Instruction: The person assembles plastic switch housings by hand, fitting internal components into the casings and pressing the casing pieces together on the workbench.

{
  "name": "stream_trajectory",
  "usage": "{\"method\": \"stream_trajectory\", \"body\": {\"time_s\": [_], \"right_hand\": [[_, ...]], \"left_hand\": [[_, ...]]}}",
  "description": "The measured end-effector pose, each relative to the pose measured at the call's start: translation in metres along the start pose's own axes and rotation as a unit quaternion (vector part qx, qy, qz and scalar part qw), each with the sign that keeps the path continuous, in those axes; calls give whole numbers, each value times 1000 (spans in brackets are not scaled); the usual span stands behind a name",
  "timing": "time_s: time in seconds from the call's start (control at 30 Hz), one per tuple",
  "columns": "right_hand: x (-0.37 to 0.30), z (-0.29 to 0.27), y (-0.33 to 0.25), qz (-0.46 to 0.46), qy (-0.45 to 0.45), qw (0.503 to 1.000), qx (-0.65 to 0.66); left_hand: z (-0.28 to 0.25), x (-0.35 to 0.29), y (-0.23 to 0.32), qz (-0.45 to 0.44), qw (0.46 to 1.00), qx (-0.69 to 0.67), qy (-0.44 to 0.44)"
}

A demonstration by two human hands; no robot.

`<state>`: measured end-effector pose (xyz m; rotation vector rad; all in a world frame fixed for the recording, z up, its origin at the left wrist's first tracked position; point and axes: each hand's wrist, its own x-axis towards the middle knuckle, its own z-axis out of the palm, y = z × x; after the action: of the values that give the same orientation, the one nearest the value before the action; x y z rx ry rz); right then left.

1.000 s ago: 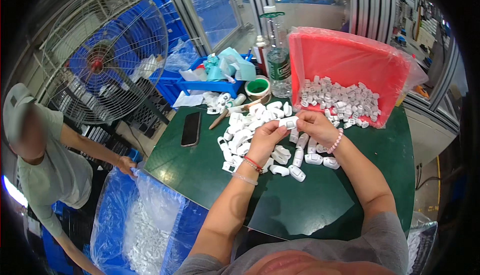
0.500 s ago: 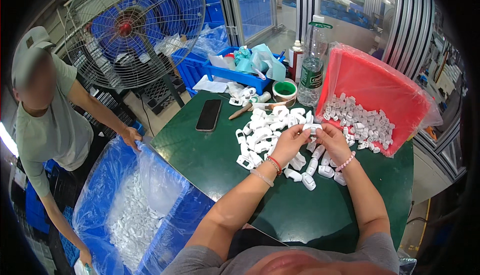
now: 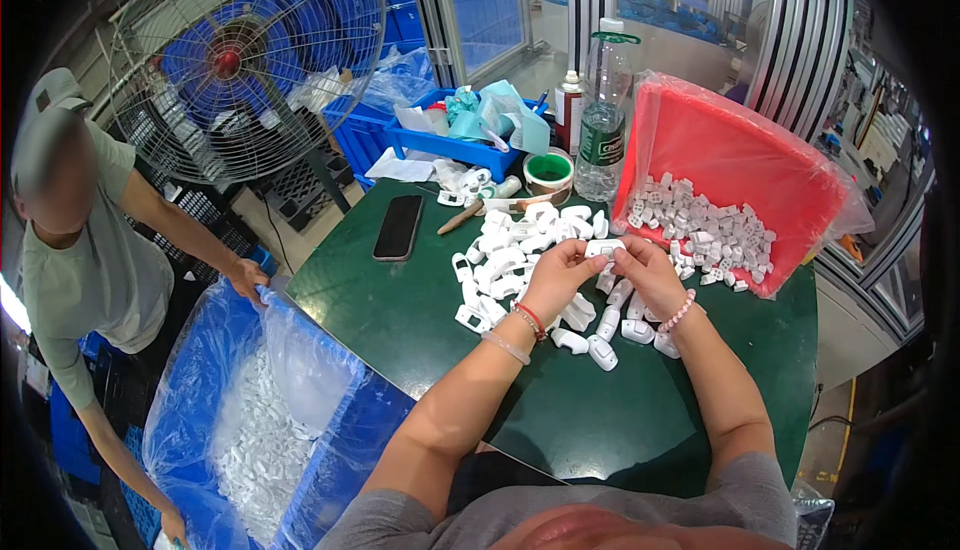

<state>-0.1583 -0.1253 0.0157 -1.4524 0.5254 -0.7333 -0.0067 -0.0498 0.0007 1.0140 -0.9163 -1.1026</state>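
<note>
green round bench [image 3: 600, 420] fills the middle of the frame in a workshop with glass partitions along the top. both hands meet just above the centre: the left hand [image 3: 556, 278] and the right hand [image 3: 650, 272] each pinch an end of one small white plastic part [image 3: 604, 247], so both grips are closed on it, held just above a loose pile of white plastic parts [image 3: 510, 260] spread on the bench. more of the same pieces lie just below the hands. at the upper right a tilted red bin [image 3: 745, 165], lined with clear plastic, holds another heap of white parts. a clear plastic bottle [image 3: 603, 120] stands at the bin's left side, with a green-lidded round tub [image 3: 548, 172] beside it. a black phone [image 3: 398, 227] lies flat left of the pile. a large wire-guarded fan [image 3: 235, 60] stands at the upper left. at the left edge another person [image 3: 90, 270] grips the rim of a blue crate [image 3: 330, 430] lined with clear plastic and holding white parts, at lower left beside the bench.
</note>
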Motion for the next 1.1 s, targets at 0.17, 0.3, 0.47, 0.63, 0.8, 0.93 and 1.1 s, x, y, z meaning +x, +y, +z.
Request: {"method": "stream_trajectory", "body": {"time_s": [0.17, 0.3, 0.47, 0.63, 0.8, 0.93, 1.1], "right_hand": [[0, 1, -1, -15, -25, 998, -57], [1, -7, 1, -20, -39, 996, -74], [0, -4, 1, -40, -20, 995, -86], [3, 4, 1, -3, -11, 998, -67], [1, 6, -6, 4, -3, 998, -68], [-1, 3, -7, 19, -14, 999, -45], [0, 5, -6, 28, 8, 999, -45]], "left_hand": [[-4, 0, -1, 19, 1000, 14, 0], [1, -3, 3, 18, 999, 26, 3], [2, -2, 1, 13, 999, 52, 9], [-4, 0, 0, 12, 998, 64, 17], [-4, 1, 1, 19, 999, 31, 16], [-2, -1, 2, 3, 1000, -10, 1], [-2, -1, 2, 2, 1000, 3, 4]]}}
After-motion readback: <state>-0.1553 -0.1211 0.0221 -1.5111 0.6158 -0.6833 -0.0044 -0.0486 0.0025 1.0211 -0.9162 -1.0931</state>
